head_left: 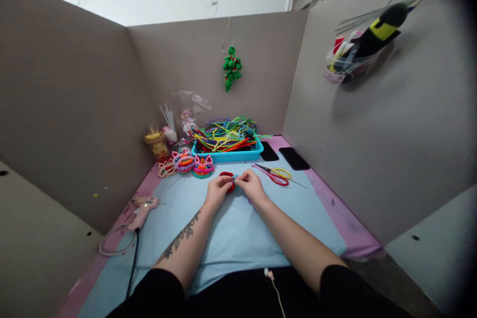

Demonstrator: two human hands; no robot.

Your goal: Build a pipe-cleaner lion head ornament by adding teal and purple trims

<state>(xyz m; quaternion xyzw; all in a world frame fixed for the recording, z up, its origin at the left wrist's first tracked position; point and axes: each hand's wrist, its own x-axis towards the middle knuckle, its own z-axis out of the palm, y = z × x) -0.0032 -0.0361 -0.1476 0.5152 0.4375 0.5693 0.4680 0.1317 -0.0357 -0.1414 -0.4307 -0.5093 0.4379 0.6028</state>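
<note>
A small red and teal pipe-cleaner piece (pixel 231 188) is held above the blue cloth in the middle of the table. My left hand (pixel 218 192) pinches its red side, with thumb and fingers together. From the other side, my right hand (pixel 253 187) is closed, its fingertips at the teal part. The fingers hide much of the piece. Beyond my left hand sit finished pipe-cleaner animal faces: a pink one with a teal base (pixel 203 167), a pink and purple one (pixel 183 160) and a red and cream one (pixel 166 168).
A blue tray (pixel 227 157) heaped with coloured pipe cleaners stands behind. Scissors (pixel 278 177) and two phones (pixel 294 158) lie to the right. A pink glue gun (pixel 143 212) with its cord lies left, near a cup (pixel 157 145). Grey partitions (pixel 261 69) enclose the table.
</note>
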